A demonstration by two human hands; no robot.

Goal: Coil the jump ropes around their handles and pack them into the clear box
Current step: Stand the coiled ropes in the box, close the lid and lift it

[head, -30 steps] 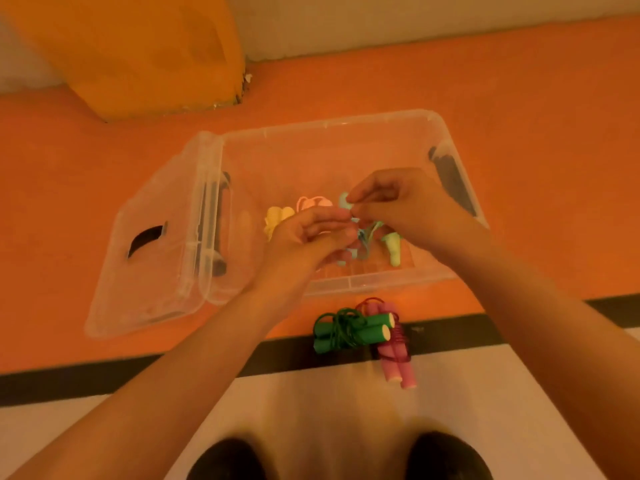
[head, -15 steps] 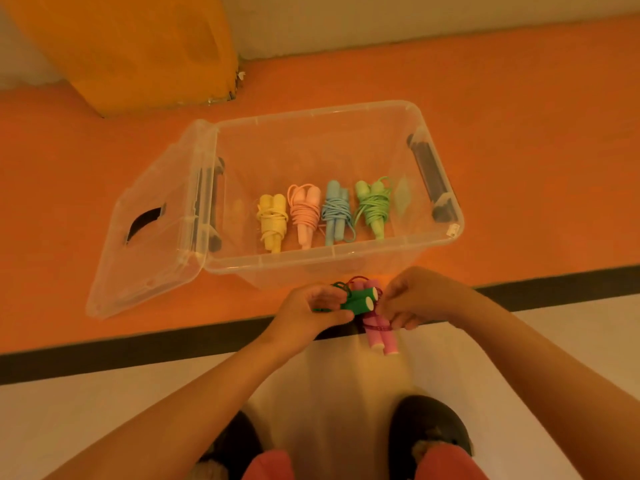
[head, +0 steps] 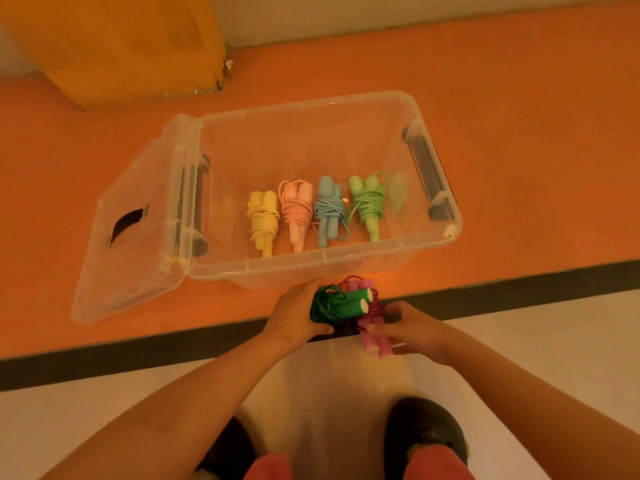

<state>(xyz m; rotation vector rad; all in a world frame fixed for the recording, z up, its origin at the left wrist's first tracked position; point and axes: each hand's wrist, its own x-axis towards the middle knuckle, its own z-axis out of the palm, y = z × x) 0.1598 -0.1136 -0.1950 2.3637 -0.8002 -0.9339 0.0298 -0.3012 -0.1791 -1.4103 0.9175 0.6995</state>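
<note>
The left hand [head: 294,315] grips a dark green jump rope [head: 341,304], coiled round its 2 handles; its fingers [head: 311,285] curl over the far side of the bundle and the thumb closes under the near side. The right hand [head: 412,329] holds a purple jump rope [head: 372,327], also coiled, with its fingers [head: 394,308] curled on the right side and the thumb pressed on the handles. The 2 bundles touch, the green one crossing over the purple one. Both are outside the clear box [head: 311,262], just in front of its near wall, above the black stripe [head: 138,351] between the orange mat [head: 519,98] and the white floor [head: 104,427]. Whether they rest on the floor, I cannot tell.

Inside the box 4 coiled ropes lie side by side along the near wall: yellow rope [head: 264,220], pink rope [head: 296,211], blue rope [head: 329,211] and light green rope [head: 367,202]. The clear lid [head: 138,265] leans open against the box's left end. A pair of dark shoes [head: 426,434] shows at the bottom edge.
</note>
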